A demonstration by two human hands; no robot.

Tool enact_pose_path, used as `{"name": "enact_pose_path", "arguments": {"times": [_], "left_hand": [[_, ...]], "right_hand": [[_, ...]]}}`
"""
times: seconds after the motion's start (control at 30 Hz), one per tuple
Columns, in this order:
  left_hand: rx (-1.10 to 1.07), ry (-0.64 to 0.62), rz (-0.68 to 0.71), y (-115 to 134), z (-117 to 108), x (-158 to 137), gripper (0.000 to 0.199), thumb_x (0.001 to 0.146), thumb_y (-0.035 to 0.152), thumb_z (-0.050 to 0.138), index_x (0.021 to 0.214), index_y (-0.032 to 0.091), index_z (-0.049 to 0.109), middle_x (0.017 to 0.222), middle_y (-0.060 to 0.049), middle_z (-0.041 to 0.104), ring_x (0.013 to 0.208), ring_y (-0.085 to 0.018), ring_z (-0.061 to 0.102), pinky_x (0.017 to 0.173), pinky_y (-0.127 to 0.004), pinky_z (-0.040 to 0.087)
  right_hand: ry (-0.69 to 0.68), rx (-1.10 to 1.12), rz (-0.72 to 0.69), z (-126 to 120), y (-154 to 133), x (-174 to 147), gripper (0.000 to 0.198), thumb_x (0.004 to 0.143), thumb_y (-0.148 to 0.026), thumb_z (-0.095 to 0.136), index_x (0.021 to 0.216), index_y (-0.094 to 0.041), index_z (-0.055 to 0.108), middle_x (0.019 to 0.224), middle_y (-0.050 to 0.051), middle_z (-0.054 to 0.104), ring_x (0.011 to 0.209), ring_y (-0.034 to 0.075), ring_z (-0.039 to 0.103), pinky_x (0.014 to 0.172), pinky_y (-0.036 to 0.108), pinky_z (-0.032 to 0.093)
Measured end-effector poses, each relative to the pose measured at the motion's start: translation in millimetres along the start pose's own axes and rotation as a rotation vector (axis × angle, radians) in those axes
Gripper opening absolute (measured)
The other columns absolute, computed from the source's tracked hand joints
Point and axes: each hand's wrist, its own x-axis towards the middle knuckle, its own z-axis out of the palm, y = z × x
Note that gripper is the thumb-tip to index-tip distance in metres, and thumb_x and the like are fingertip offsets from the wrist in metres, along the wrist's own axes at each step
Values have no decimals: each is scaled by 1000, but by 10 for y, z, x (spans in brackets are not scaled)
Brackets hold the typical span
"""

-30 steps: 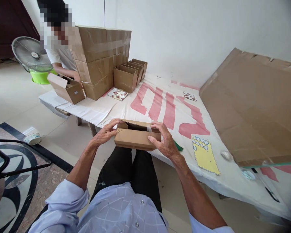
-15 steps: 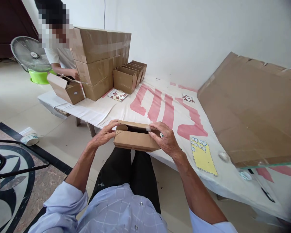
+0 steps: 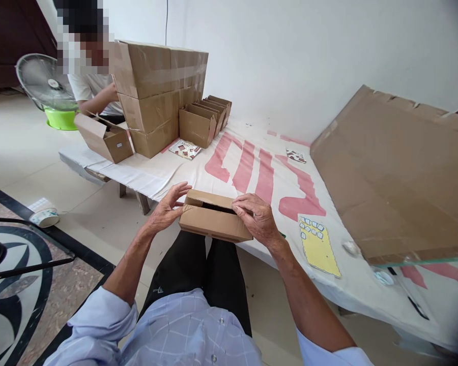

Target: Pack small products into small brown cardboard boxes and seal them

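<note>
A small brown cardboard box [image 3: 213, 223] lies at the front edge of the table, above my legs, its top partly open with a dark gap along it. My left hand [image 3: 170, 206] is at the box's left end, thumb against the corner and fingers curved over the back corner. At the right end, my right hand [image 3: 257, 216] pinches the top edge, fingers bent over the flap and thumb on the front side. What lies inside the box is hidden in shadow.
Taped cartons [image 3: 148, 71] are stacked at the back left, beside several open boxes [image 3: 198, 124] and another open box [image 3: 107, 140]. A co-worker [image 3: 95, 96] sits behind them. A yellow card [image 3: 318, 249] and a large cardboard sheet [image 3: 400, 178] lie to the right.
The box's top flaps have folded further inward, narrowing the gap. My left fingers have lifted slightly; my right fingers have shifted along the flap. The co-worker's arm has risen.
</note>
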Motion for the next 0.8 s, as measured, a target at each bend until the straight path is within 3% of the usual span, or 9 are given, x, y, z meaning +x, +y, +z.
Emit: {"name": "enact_pose_path", "arguments": {"times": [0.07, 0.17, 0.37, 0.53, 0.67, 0.8], "left_hand": [[80, -45, 23, 26, -13, 0, 48, 101, 45, 75, 147, 32, 66, 165, -13, 53, 153, -31, 53, 105, -36, 56], [163, -101, 46, 64, -37, -4, 32, 103, 46, 71, 129, 29, 80, 165, -12, 54, 153, -32, 52, 105, -37, 57], [158, -97, 29, 47, -40, -40, 30, 100, 49, 74, 121, 30, 84, 163, -11, 56, 156, -34, 49, 114, -43, 54], [135, -100, 35, 42, -36, -72, 29, 100, 48, 75, 121, 30, 85, 164, -12, 56, 156, -34, 48, 116, -44, 52], [152, -95, 32, 62, -40, -67, 30, 100, 49, 75, 120, 29, 85, 163, -13, 57, 155, -35, 49, 113, -44, 54], [154, -86, 29, 71, -40, -59, 31, 98, 51, 77, 119, 29, 85, 161, -13, 58, 154, -35, 51, 113, -44, 54]], "right_hand": [[1, 28, 54, -11, -26, -4, 25, 102, -38, 66, 81, -28, 78, 88, 6, 79, 89, 27, 74, 86, 47, 62], [-4, 70, 154, -32, -42, 12, 28, 100, -40, 67, 77, -26, 75, 81, 5, 77, 80, 25, 71, 78, 42, 59], [82, 272, 416, -51, 53, 94, 33, 92, -51, 76, 74, -23, 76, 76, 3, 76, 71, 20, 68, 68, 34, 57], [229, 578, 644, -58, 138, 109, 46, 75, -66, 90, 78, -22, 76, 85, 4, 77, 67, 15, 67, 58, 28, 58], [277, 679, 696, -96, 147, 60, 51, 68, -68, 95, 78, -22, 75, 85, 3, 76, 66, 13, 65, 60, 27, 61], [258, 658, 644, -128, 121, -5, 48, 73, -68, 92, 77, -23, 76, 84, 2, 75, 67, 13, 64, 65, 29, 61]]}}
